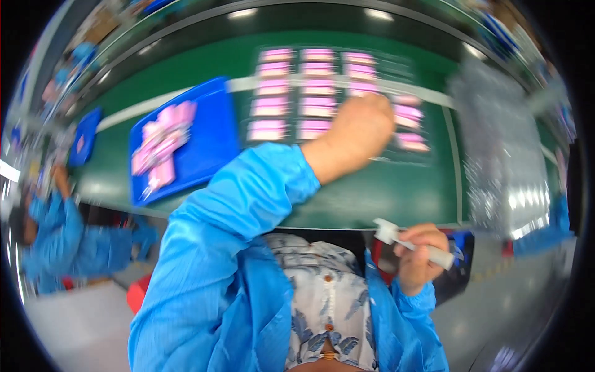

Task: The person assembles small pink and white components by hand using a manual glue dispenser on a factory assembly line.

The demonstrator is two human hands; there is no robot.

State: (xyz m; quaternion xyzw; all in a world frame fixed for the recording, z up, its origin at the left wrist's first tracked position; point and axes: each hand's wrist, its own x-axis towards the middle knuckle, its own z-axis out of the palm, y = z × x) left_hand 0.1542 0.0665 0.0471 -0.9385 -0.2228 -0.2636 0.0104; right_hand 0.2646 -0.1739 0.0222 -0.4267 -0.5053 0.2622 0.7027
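Right now left hand [358,132] is curled into a loose fist over the grid of pink packets [310,93] on the green table [384,192], pinching one edge maybe, cannot tell. Right hand [420,255] is closed around a white tool [412,245] near the table's front edge. Blue tray [211,142] with loose pink packets sits to the left.

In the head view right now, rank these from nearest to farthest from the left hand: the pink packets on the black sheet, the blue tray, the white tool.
1. Pink packets on the black sheet: directly under and around the left hand.
2. White tool: below, gripped in the right hand.
3. Blue tray: off to the left on the green surface.
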